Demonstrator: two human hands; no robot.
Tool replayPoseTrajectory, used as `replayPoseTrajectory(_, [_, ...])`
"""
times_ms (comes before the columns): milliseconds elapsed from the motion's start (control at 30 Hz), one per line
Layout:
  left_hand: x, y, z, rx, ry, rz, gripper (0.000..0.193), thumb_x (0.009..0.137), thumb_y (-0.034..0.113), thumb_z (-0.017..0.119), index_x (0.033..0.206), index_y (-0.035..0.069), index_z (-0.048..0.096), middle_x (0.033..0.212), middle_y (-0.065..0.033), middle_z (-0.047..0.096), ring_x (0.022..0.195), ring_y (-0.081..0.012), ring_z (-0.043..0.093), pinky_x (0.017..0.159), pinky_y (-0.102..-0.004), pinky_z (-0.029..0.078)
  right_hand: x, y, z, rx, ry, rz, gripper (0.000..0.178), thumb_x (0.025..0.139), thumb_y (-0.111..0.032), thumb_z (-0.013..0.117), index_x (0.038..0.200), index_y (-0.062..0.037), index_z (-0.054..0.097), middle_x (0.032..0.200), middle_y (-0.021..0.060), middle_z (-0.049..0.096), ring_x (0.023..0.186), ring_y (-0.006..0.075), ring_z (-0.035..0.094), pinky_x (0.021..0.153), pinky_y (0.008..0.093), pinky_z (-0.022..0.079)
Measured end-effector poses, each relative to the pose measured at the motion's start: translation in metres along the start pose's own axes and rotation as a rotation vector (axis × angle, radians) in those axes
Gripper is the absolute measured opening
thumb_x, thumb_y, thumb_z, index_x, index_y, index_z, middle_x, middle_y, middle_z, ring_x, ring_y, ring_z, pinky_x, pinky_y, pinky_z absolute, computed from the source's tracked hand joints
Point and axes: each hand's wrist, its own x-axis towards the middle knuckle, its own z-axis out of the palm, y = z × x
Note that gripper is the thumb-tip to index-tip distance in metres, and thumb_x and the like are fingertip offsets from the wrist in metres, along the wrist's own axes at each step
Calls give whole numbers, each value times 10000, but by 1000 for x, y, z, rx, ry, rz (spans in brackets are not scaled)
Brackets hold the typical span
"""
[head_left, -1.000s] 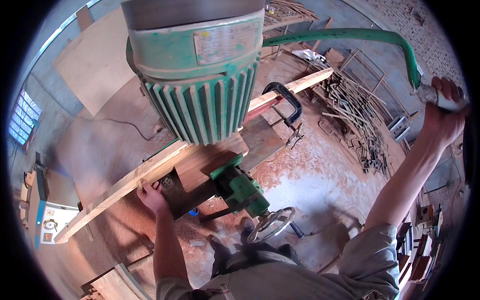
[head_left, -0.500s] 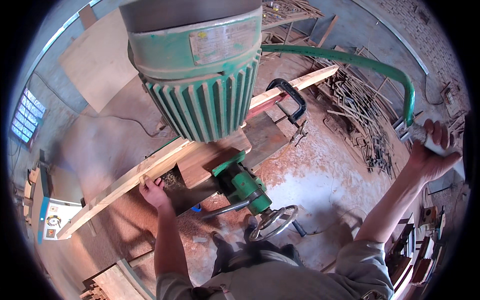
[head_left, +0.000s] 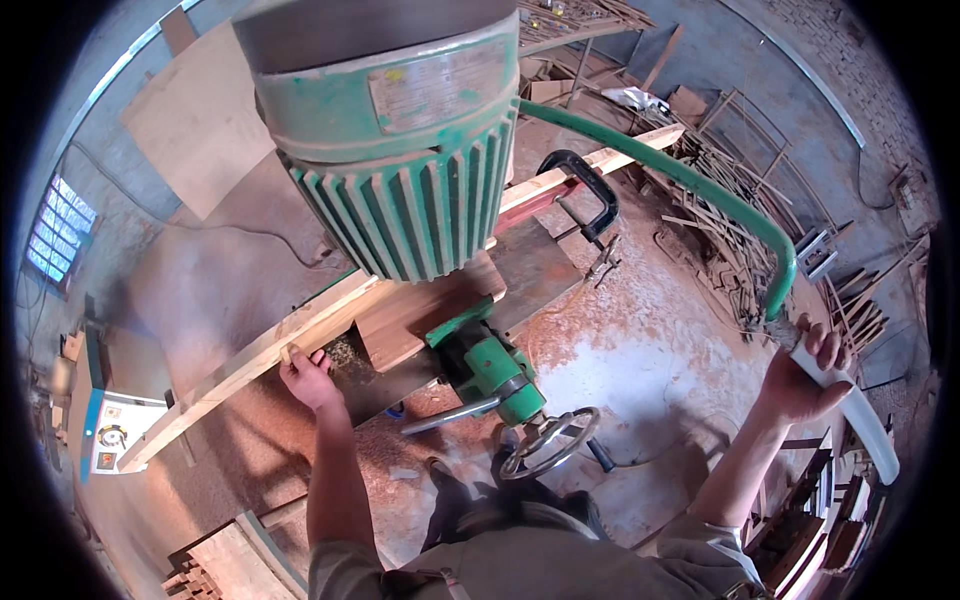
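Observation:
A green ribbed motor [head_left: 400, 200] of a drilling machine stands large in front of me. A long pale wooden beam [head_left: 215, 385] lies diagonally under it, against a reddish-brown wood block [head_left: 400, 320] on the machine table. My left hand [head_left: 308, 380] is closed at the beam's near edge, left of the block, with some fingers curled. At the right, my right hand [head_left: 806, 375] is wrapped round the pale grip [head_left: 868, 430] of a bent green lever [head_left: 690, 185]. The motor hides the cutting tool and the beam's middle.
A black C-clamp [head_left: 600, 195] sits on the beam's far part. Nearer me are a green vise [head_left: 505, 380] and its handwheel [head_left: 550, 445]. A control box [head_left: 110, 430] stands at the left. Wood scraps [head_left: 720, 255] lie heaped at the right; sawdust covers the floor.
My right hand has pulled the lever down, toward me and a little left; more of the pale grip shows. My left hand stays at the same place on the beam.

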Motion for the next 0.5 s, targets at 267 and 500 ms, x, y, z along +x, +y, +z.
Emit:
replayPoseTrajectory(267, [-3, 5, 1, -1, -21, -21, 221, 910, 268, 531, 1025, 85, 485, 851, -22, 575, 647, -111, 551, 554, -237, 472, -43, 5, -26, -170, 6, 55, 353, 821, -455, 599, 949, -137, 517, 888, 48, 515, 999, 313, 467, 991, 506, 267])
replayPoseTrajectory(500, [-2, 4, -1, -8, -14, -31, 247, 912, 287, 530, 1038, 76, 504, 887, -27, 583, 669, -118, 544, 553, -237, 463, -89, 10, -50, -228, 79, 129, 350, 821, -439, 597, 982, -134, 537, 1028, 105, 573, 1120, 347, 450, 1047, 501, 216])
